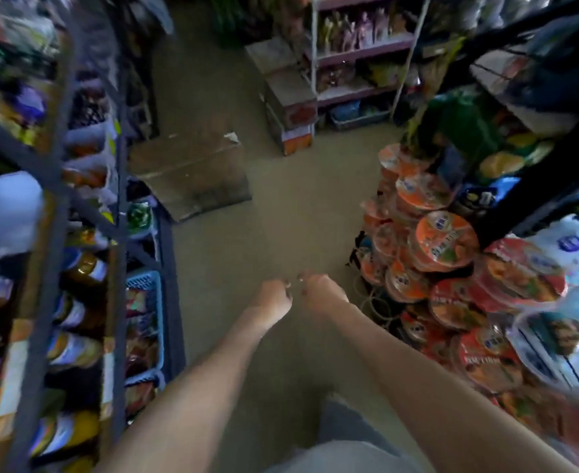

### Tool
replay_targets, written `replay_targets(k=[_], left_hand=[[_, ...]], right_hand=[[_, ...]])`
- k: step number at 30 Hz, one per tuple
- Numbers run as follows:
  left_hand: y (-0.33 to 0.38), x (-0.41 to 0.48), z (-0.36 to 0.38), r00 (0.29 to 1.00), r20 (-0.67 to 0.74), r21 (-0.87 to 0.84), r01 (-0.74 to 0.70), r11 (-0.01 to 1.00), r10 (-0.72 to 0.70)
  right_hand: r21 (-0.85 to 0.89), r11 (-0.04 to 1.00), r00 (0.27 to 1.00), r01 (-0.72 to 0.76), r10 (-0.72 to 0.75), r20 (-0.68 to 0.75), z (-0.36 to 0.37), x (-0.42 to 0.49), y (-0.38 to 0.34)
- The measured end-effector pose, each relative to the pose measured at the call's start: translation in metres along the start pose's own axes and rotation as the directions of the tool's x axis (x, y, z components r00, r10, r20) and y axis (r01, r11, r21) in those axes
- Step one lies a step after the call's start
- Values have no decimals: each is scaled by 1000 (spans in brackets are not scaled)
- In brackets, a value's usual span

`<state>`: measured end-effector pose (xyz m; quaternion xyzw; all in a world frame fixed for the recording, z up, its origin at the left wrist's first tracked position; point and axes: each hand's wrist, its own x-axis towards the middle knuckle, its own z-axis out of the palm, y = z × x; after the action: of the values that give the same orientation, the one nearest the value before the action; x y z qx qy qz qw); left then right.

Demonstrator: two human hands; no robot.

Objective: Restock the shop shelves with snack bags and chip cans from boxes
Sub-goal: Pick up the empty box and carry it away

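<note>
Cardboard box (192, 172): one, brown, closed, on the floor in the aisle ahead, beside the left shelf; a torn white scrap on its far corner.
Hands: two, both bare and empty, stretched forward and down over the floor; left hand (272, 297) and right hand (320, 290) are just beside each other, fingers curled loosely, holding nothing.
Box stack (289, 97): about three more boxes, one on another, farther away by the back shelf; the lowest is orange.
Noodle bowls (441, 240): many, too many to count, with orange and red lids, piled on the right side of the aisle.
Left shelf (59, 199): one metal rack, full of blurred bags and jars; the snack bags there cannot be told apart.
Blue basket (148, 322): one, low on the left shelf, with packets inside.
Back shelf (359, 52): one, with pink boards and packets on it.
Floor (281, 216): grey-green, plain, dim.
Picture: much motion blur at the sides.
</note>
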<state>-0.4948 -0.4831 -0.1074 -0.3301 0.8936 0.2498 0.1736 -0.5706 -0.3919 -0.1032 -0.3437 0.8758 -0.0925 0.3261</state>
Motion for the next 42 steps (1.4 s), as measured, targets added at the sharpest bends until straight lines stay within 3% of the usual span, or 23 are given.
replay_targets(k=[5, 11, 18, 22, 29, 36, 42], left_hand=[[-36, 62, -63, 987, -50, -107, 145, 984, -151], [-106, 160, -125, 954, 22, -176, 297, 938, -298], [-118, 314, -238, 986, 2, -108, 166, 980, -167], [-82, 405, -284, 999, 9, -110, 49, 993, -49], [2, 573, -318, 983, 109, 108, -162, 981, 150], [115, 723, -360, 955, 190, 210, -265, 941, 227], [248, 842, -377, 909, 258, 215, -384, 898, 327]], right_hand=[[-33, 997, 996, 64, -62, 61, -37, 102, -46], [-71, 981, 981, 179, -172, 94, -66, 228, -109], [-31, 995, 995, 92, -93, -30, -153, 364, -147], [-4, 1000, 993, 18, -18, -116, -205, 430, -132], [-232, 966, 969, -118, 61, -238, -282, 547, -68], [-154, 963, 946, -219, 171, -275, -405, 660, 17], [-15, 932, 873, -361, 332, -357, -506, 725, 120]])
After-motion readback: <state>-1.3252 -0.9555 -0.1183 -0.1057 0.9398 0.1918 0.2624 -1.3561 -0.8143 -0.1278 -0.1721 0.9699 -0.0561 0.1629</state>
